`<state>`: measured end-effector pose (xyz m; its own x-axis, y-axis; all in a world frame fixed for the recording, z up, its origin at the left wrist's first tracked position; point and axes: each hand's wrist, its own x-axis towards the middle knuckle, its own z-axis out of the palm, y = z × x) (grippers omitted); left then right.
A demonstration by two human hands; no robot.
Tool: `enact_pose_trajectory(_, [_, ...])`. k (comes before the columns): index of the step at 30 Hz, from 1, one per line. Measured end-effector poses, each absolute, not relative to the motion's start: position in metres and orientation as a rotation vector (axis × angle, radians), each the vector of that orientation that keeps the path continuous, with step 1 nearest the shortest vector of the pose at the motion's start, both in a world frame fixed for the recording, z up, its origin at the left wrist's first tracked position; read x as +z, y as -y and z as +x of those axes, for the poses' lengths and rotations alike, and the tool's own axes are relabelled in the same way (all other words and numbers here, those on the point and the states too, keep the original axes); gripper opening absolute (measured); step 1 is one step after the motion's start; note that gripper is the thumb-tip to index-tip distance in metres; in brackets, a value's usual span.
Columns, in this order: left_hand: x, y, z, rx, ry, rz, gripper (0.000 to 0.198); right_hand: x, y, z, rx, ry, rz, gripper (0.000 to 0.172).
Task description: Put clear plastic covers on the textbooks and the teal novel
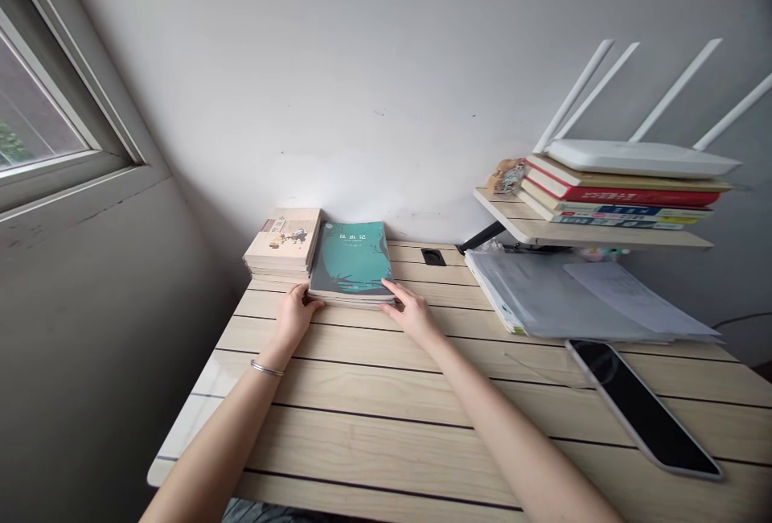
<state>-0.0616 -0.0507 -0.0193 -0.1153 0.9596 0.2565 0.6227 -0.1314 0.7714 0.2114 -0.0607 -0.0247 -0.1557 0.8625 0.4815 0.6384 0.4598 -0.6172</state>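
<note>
A short stack of books with a teal-covered book [353, 257] on top lies flat at the back of the desk, near the wall. My left hand [294, 312] grips its front left corner, thumb along the front edge and fingers at the side. At the front right corner, my right hand [411, 312] holds the same stack, fingertips at the cover's edge and thumb in front. Left of the teal book, close against it, stands a taller stack of beige books [282, 241]. A silver bangle circles my left wrist.
A slatted wooden desk [362, 426] carries a phone [645, 406] at the right. Behind it lie papers in clear folders [531, 294]. Above them, a raised shelf [603, 232] bears several books and a white router [639, 157]. A cable hole [433, 257] sits near the wall.
</note>
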Motion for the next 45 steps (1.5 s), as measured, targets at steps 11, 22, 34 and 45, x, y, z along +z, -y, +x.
enact_pose_trajectory(11, [-0.020, 0.045, -0.064, 1.120, -1.799, 1.829, 0.032, -0.037, 0.059, 0.213, 0.485, 1.727, -1.402, 0.050])
enact_pose_trajectory(22, [-0.017, 0.050, -0.062, 1.062, -1.837, 1.931, 0.038, -0.044, 0.059, 0.212, 0.479, 1.726, -1.368, 0.061])
enact_pose_trajectory(34, [-0.020, 0.048, -0.063, 1.062, -1.861, 1.967, 0.041, -0.044, 0.059, 0.208, 0.396, 1.779, -1.384, 0.060])
enact_pose_trajectory(45, [-0.027, 0.045, -0.064, 1.113, -1.871, 1.975, 0.052, -0.044, 0.060, 0.204, 0.347, 1.831, -1.351, 0.061])
